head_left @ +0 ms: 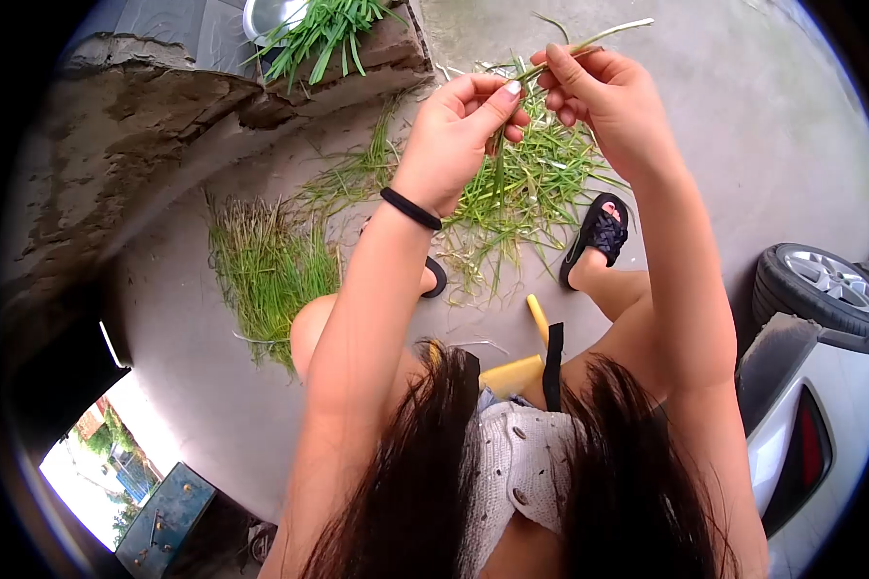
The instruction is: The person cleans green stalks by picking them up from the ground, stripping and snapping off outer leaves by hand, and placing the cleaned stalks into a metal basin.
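Both hands are raised in front of me, pinching a thin garlic chive stalk (616, 32) between them. My left hand (463, 135), with a black band at the wrist, is closed on its green part, and leaves hang down below the fingers. My right hand (603, 95) pinches nearer the pale end, which sticks out to the upper right. Beneath the hands, a loose heap of green and yellowed trimmings (550, 183) lies spread on the ground. A dense bundle of chives (270, 265) lies to the left, by my knee.
At the upper left, a metal bowl (272, 15) and trimmed green chives (326, 34) sit on a worn ledge (377, 58). My sandalled foot (601, 232) stands beside the heap. A yellow stool (512, 374) is under me. A car wheel (826, 280) is on the right.
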A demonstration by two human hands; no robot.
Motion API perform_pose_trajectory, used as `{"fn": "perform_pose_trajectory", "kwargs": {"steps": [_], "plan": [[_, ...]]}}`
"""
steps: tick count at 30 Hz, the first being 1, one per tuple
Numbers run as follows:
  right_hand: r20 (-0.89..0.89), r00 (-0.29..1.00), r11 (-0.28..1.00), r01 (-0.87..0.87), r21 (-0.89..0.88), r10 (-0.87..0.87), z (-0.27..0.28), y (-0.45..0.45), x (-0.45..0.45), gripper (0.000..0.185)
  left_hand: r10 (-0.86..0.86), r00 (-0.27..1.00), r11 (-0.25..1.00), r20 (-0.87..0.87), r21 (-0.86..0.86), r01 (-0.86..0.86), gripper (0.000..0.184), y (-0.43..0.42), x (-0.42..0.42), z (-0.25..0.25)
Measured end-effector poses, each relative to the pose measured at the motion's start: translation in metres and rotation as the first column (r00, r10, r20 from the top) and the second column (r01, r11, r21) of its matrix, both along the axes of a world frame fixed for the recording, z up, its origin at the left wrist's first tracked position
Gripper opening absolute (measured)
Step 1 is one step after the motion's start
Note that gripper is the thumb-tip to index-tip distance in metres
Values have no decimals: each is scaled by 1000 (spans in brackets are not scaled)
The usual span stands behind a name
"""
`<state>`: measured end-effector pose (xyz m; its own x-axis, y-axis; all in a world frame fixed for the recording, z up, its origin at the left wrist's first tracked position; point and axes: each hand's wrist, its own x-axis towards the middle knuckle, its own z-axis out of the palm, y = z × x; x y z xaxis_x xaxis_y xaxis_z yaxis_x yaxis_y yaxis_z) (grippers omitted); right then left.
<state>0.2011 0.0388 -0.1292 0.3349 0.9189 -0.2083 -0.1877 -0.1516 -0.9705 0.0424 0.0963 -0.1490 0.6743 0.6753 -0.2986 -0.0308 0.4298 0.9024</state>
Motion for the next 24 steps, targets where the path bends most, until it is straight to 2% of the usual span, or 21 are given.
{"fn": "perform_pose_trajectory", "kwargs": {"steps": [3,4,6,8,13,16,17,20,24], "plan": [[-24,999,998,-38,46,39,-4,-2,-11,22,71,997,995,3,-76,-71,16,-10,-3,3],[49,996,997,-80,-3,80,-5,-2,-12,22,88,996,993,10,-82,-86,15,-10,-2,6],[184,969,983,-148,-105,166,-3,-4,-15,22,100,995,995,-24,24,-99,14,-14,-6,4],[183,968,984,-156,-88,170,-4,-4,-19,23,132,990,989,-45,70,-128,13,-16,-8,7],[187,957,974,-207,-91,221,4,-6,-16,22,17,995,999,-97,53,-11,13,-9,-20,20],[257,922,957,-278,-84,290,8,-9,-12,21,-58,984,997,-166,31,64,13,-3,-22,31],[281,902,944,-300,-137,327,10,-10,-10,21,-111,976,992,-185,37,119,13,-1,-23,31],[246,901,932,-325,-160,356,10,-14,-6,21,-185,934,973,-307,80,218,14,2,-21,39],[53,969,968,-238,-77,242,11,-17,0,19,-165,971,983,-173,55,177,15,8,-13,26]]}}
